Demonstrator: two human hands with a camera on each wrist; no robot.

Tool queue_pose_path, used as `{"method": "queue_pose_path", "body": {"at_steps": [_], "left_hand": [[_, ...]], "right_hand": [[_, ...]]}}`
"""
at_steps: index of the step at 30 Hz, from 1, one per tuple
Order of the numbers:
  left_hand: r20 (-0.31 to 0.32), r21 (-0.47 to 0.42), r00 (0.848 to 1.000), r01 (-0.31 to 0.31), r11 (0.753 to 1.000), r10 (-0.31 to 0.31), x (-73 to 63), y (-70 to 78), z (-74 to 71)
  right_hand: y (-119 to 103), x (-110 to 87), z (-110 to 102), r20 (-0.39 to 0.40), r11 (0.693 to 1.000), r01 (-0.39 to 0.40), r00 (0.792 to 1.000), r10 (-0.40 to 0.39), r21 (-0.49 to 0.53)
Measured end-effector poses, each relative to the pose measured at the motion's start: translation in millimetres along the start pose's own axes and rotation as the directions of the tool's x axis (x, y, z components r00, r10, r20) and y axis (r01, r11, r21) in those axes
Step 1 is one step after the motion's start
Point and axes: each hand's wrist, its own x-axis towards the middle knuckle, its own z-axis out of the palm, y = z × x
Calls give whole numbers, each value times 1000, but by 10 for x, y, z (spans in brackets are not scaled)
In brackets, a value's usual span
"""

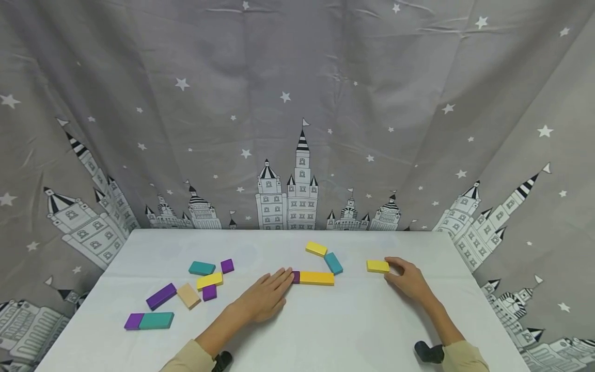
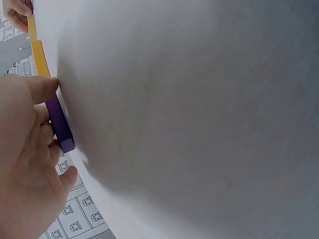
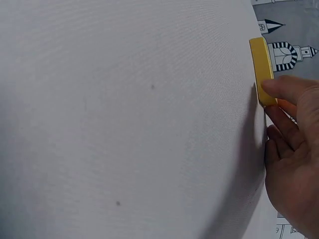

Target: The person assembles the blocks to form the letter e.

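My left hand (image 1: pixel 262 299) holds a long purple block (image 2: pixel 60 123), thumb on its near side and fingers along its far side. In the head view that hand hides most of the block; only a purple end shows against an orange-yellow block (image 1: pixel 317 278) lying in line with it. My right hand (image 1: pixel 409 279) pinches the right end of a yellow block (image 1: pixel 377 266) between thumb and fingers. In the right wrist view, this yellow block (image 3: pixel 262 69) is at the surface, most of its length sticking out past the fingertips.
Behind the orange-yellow block lie another yellow block (image 1: pixel 316 248) and a teal block (image 1: pixel 333 263). To the left sit several loose blocks, among them a beige one (image 1: pixel 188 296), a purple one (image 1: pixel 161 296) and a teal one (image 1: pixel 157 320). A grey castle-print curtain (image 1: pixel 297 77) hangs behind the white table (image 1: pixel 353 330).
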Motion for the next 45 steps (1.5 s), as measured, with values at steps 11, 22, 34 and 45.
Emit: {"method": "queue_pose_path", "body": {"at_steps": [11,22,34,45], "left_hand": [[5,-16,1000,2,1000,-2,-5,11,-20],[17,-23,1000,4,1000,-3,7,11,-34],[25,-26,1000,16,1000,-16,1,6,-14],[26,-22,999,23,999,-23,0,6,-21]], "right_hand": [[1,-17,20,-16,1000,20,1000,-21,-14],[-21,-6,36,-24,1000,6,1000,-6,-29],[-48,34,93,-51,996,67,996,-71,-61],[-267,194,148,-55,994,109,992,-110,-12]]}}
